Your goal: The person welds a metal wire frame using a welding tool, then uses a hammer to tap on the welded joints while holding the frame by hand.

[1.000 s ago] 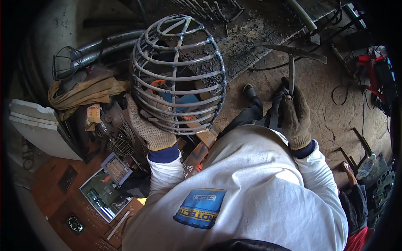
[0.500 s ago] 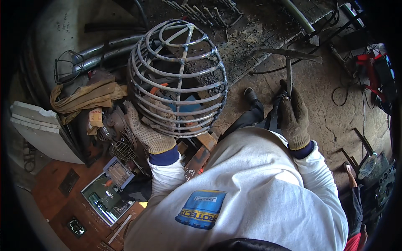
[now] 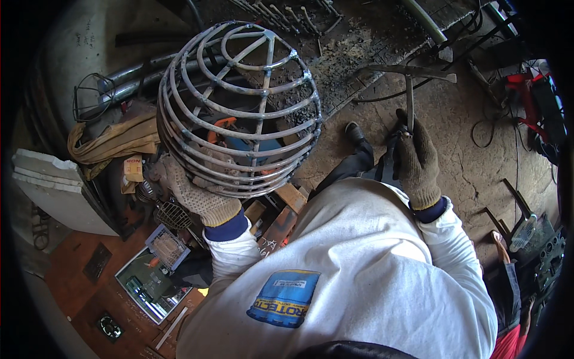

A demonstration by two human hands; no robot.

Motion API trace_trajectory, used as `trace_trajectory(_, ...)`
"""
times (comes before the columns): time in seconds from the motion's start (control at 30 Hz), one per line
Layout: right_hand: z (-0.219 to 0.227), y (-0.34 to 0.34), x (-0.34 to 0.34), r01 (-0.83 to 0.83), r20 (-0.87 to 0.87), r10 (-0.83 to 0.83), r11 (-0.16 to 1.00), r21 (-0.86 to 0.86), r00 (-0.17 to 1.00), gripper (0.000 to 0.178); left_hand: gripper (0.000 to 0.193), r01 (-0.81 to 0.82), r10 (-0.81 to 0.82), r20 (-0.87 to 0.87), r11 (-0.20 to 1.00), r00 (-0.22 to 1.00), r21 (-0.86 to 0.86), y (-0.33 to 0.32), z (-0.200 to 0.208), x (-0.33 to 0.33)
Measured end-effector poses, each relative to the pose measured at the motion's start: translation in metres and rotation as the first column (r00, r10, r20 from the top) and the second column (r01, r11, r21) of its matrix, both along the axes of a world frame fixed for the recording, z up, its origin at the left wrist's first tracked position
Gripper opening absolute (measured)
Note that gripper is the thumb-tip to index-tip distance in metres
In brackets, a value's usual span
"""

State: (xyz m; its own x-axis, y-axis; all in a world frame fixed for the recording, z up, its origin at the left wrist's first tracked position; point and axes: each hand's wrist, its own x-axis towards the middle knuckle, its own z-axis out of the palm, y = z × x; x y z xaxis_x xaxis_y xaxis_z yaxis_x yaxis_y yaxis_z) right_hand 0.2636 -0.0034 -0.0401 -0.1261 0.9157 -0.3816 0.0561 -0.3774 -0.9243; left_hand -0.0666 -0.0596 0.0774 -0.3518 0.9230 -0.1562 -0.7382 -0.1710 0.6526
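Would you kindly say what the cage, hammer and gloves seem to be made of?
Cage: probably steel rod, dull grey, with shiny bluish patches at joints.
Hammer: likely metal too, from its dull greyish surface.
Gloves: seemingly knitted fabric, matte, with visible ribbing.

The rod cage (image 3: 265, 92) is left of centre, with the left hand (image 3: 203, 194) against its near left side. Well to its right is the right hand (image 3: 418, 164), around the handle of the hammer (image 3: 410, 76), whose head lies beyond it. Left of the cage are a cloth (image 3: 116, 139), a small box (image 3: 133, 169) just on its near side, and, farther left, a slab (image 3: 57, 185). Pipes (image 3: 128, 87) extend behind the cage's left side. Near left, a framed pane (image 3: 143, 284) lies on the bench (image 3: 66, 263).
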Motion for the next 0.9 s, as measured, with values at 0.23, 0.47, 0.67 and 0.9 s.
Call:
trace_trajectory(0.23,-0.011,-0.002,0.0,-0.021,-0.028,0.023,0.997,0.076,0.999,0.041,0.056,-0.025,0.024,-0.051,1.0,0.998,-0.003,-0.002,0.001,-0.003)
trace_trajectory(0.47,-0.001,-0.001,0.0,0.001,-0.042,-0.002,1.0,-0.012,0.999,0.04,0.059,-0.058,0.054,-0.126,0.998,0.991,-0.033,-0.006,-0.006,-0.022)
trace_trajectory(0.67,-0.004,-0.001,0.0,-0.011,-0.081,0.011,1.0,-0.006,0.997,0.04,0.056,-0.171,0.141,-0.264,0.98,0.954,-0.098,-0.024,-0.005,-0.044)
trace_trajectory(0.9,-0.003,-0.003,-0.001,-0.006,-0.099,0.004,1.0,-0.018,0.995,0.04,0.059,-0.353,0.175,-0.749,0.932,0.639,-0.083,-0.042,-0.011,-0.067)
